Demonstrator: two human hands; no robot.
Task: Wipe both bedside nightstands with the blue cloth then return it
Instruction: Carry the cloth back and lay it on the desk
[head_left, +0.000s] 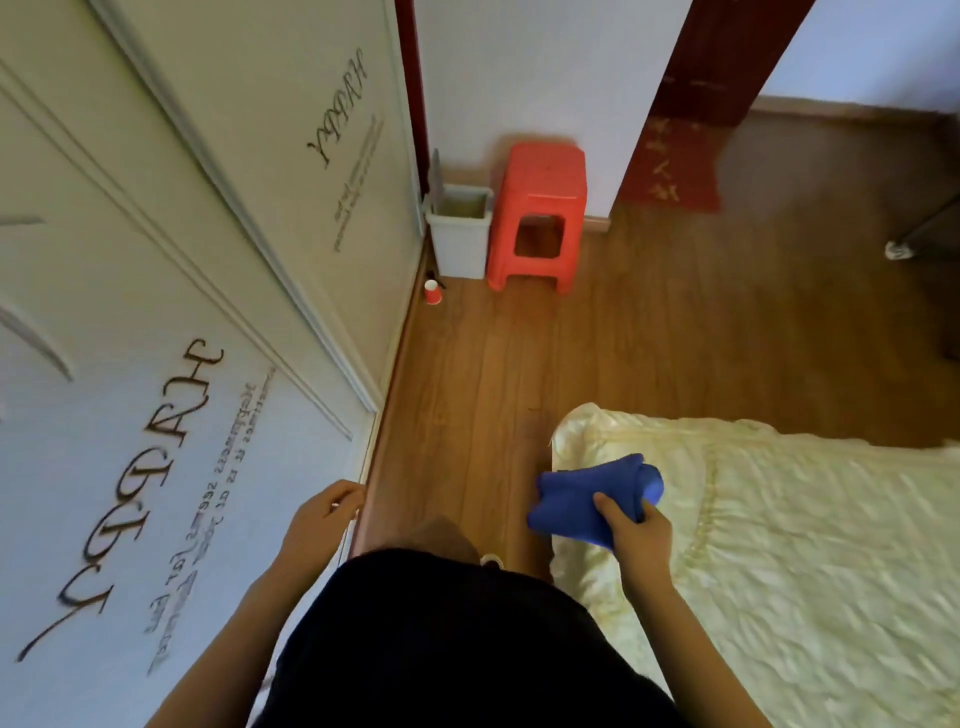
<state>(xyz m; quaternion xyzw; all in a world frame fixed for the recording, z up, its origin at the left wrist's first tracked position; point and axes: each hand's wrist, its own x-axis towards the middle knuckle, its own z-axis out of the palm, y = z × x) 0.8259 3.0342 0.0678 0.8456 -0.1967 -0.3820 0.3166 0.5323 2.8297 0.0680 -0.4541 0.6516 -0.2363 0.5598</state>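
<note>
The cloth (592, 493) in the right hand (634, 532) — at the bed (779, 545) corner.
Thumb on top, fingers curled round it; it bunches ahead of the hand. The left hand (322, 512) is loosely curled — empty.

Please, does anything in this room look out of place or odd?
One thing: a small red cup stands upright on the wooden floor at the foot of the wardrobe, just in front of the grey bin. A cup left on the floor beside a bin looks misplaced. Nothing looks spilled or broken.
</note>
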